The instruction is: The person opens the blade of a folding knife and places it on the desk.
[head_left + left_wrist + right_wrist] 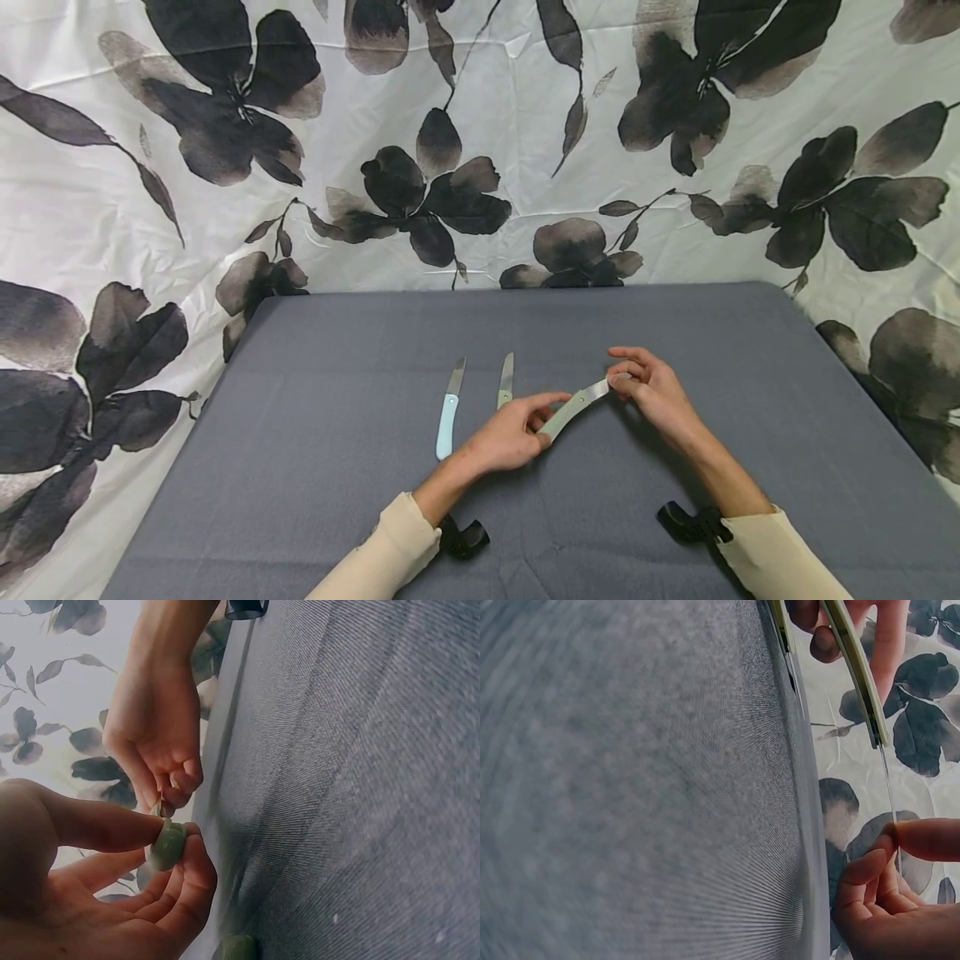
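A folding-style knife with a pale green handle [564,416] is held up over the table between both hands, tilted with its blade [596,391] toward the right. My left hand [506,435] grips the handle near its butt end, thumb on one side and fingers on the other. With thumb and fingertips, my right hand [660,404] pinches the blade, hiding the tip in the head view. Beside the left hand lies a second green-handled knife [506,374], its handle partly covered by that hand. Further left is a knife with a light blue handle [446,427], blade pointing away.
A grey cloth-covered table [315,433] spreads under the hands. Behind it hangs a white sheet [525,133] with dark flowers. Black wrist straps [468,540] show at both cream sleeves [386,550].
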Available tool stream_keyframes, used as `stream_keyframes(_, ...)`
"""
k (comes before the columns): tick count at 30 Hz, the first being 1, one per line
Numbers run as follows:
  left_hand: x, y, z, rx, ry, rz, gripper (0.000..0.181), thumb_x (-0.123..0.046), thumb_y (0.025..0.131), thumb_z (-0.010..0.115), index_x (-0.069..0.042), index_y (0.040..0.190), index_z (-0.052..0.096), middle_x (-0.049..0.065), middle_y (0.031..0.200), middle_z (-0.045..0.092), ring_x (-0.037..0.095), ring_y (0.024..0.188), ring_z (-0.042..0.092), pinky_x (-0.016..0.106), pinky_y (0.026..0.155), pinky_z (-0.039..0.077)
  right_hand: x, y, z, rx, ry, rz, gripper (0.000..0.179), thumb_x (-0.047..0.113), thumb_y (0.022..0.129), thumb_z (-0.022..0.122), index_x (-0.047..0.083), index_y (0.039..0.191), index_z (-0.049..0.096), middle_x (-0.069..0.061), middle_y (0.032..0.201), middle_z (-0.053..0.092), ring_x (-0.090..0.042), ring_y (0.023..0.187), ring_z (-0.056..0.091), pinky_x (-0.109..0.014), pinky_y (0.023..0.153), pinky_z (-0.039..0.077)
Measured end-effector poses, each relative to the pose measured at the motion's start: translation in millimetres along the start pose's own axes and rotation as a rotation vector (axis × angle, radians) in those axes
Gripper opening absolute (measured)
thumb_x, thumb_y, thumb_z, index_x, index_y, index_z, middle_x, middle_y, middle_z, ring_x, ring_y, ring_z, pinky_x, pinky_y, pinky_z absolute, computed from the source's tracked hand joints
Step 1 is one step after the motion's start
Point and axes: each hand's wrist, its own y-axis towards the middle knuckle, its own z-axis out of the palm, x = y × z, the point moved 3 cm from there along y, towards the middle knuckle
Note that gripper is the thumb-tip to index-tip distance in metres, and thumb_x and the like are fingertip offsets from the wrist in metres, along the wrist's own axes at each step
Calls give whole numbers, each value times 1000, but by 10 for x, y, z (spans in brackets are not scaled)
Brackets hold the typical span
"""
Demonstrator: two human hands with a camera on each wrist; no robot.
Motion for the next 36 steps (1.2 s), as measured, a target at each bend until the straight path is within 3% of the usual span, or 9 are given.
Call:
stream_keyframes(7, 6, 8, 35, 18, -12, 0, 63, 9, 89, 58, -14, 148, 58, 12, 111, 71, 6, 77, 58, 20, 69, 47, -13, -5, 13, -6, 51, 37, 56, 7, 102, 63, -8, 150, 41, 8, 101, 72, -2, 84, 64, -21, 76, 55)
stream_keyframes(19, 31, 12, 74, 30, -27, 18, 63, 10, 89, 60, -11, 148, 57, 15, 109, 71, 5, 78, 58, 18, 70, 48, -36, 12, 53, 24, 152, 31, 57, 5, 103, 61, -12, 151, 36, 4, 104, 71, -4, 86, 67, -22, 78, 59)
stream_keyframes(28, 18, 29, 145, 35, -84, 4, 63, 8, 90, 66, -6, 150, 53, 17, 112, 68, 7, 82, 61, 17, 72, 51, -51, 68, 70, -11, 252, 52, 50, 3, 101, 65, -15, 141, 41, 7, 97, 74, -2, 85, 67, -19, 78, 58)
stream_keyframes(36, 26, 41, 249, 81, -133, -5, 82, 10, 84, 76, -4, 157, 41, 13, 118, 62, 6, 86, 62, 16, 77, 53, -65, 117, 73, -26, 240, 70, 50, 4, 100, 66, -13, 140, 41, 12, 88, 73, -2, 79, 65, -19, 77, 58)
